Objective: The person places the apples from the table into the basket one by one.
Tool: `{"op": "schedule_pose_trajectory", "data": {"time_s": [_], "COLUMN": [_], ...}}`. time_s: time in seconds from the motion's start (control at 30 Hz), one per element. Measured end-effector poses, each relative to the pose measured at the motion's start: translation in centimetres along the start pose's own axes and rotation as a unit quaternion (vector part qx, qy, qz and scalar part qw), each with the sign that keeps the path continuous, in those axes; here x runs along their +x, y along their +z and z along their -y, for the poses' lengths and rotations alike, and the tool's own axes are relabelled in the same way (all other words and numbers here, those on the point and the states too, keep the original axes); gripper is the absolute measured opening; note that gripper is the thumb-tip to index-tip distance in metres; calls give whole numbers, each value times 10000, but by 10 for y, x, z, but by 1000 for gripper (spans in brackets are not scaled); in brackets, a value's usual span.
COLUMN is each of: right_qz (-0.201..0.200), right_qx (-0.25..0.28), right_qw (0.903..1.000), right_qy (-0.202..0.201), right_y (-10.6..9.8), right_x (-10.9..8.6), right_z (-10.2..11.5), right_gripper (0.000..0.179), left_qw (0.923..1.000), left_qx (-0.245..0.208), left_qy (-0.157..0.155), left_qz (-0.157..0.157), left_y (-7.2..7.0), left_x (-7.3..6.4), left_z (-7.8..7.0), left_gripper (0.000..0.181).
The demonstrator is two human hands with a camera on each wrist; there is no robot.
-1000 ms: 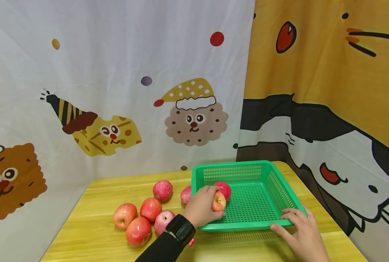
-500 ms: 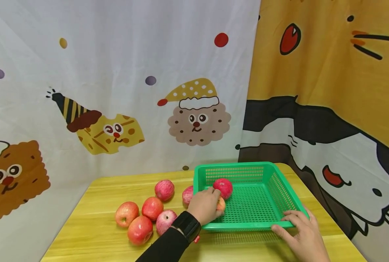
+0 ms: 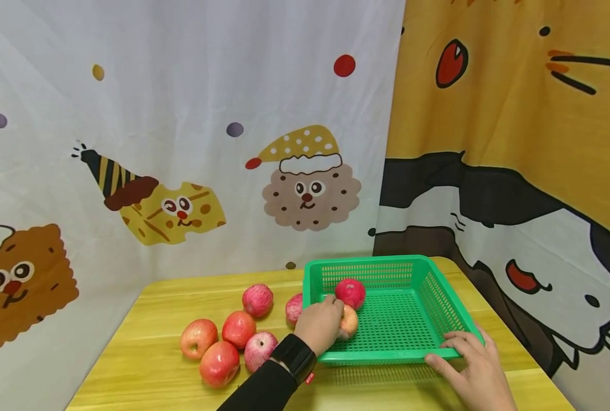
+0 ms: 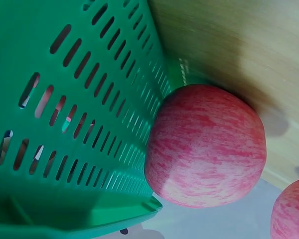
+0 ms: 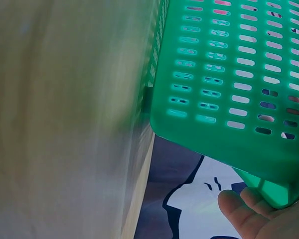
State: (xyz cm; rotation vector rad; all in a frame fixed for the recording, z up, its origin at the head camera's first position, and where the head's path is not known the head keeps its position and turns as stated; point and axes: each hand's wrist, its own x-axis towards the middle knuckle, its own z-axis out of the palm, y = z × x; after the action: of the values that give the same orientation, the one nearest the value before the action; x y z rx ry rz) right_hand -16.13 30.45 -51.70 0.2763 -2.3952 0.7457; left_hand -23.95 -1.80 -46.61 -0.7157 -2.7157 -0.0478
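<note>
A green plastic basket [image 3: 382, 358] stands on the wooden table. Inside its left part, my left hand [image 3: 319, 326] touches the left side of a yellow-red apple [image 3: 349, 321], fingers and thumb loosened around it. Just behind lies a redder apple [image 3: 350, 293], also in the basket. My right hand [image 3: 471, 365] grips the front right corner of the rim, thumb outside and fingers over the edge. The right wrist view shows its fingertips [image 5: 234, 204] at the basket's rim. In the left wrist view a pink-striped apple [image 4: 207, 144] sits against the basket's outer wall.
Left of the basket lie several apples, among them a red one [image 3: 219, 363], a striped one [image 3: 260, 350] and one at the back [image 3: 258, 300]. Another apple [image 3: 294, 309] is partly hidden behind the basket's left wall. A printed curtain [image 3: 181, 114] hangs behind the table [image 3: 145, 331].
My left hand has lowered the yellow-red apple into the basket and loosened its hold, so more of the apple shows. The redder apple shifted slightly back. My right hand stays on the rim.
</note>
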Motion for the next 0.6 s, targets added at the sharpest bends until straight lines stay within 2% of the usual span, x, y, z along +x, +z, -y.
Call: {"op": "schedule_pose_trajectory", "data": {"time_s": [0.2, 0.37, 0.6], "right_qz": [12, -2, -34], "right_qx": [18, 10, -16], "right_qw": [10000, 10000, 10000], "right_qy": [-42, -80, -89], "right_y": [0, 1, 1], "right_x": [0, 0, 0], "right_z": [-2, -2, -2], "right_gripper": [25, 25, 26], "left_qw": [9997, 9991, 9976], "left_qx": [-229, -419, -620], "left_qy": [-77, -13, 88], "left_qz": [-68, -91, -299], "left_y": [0, 0, -1], "left_x": [-1, -2, -2], "left_z": [-1, 0, 2], "left_gripper": [38, 36, 35]}}
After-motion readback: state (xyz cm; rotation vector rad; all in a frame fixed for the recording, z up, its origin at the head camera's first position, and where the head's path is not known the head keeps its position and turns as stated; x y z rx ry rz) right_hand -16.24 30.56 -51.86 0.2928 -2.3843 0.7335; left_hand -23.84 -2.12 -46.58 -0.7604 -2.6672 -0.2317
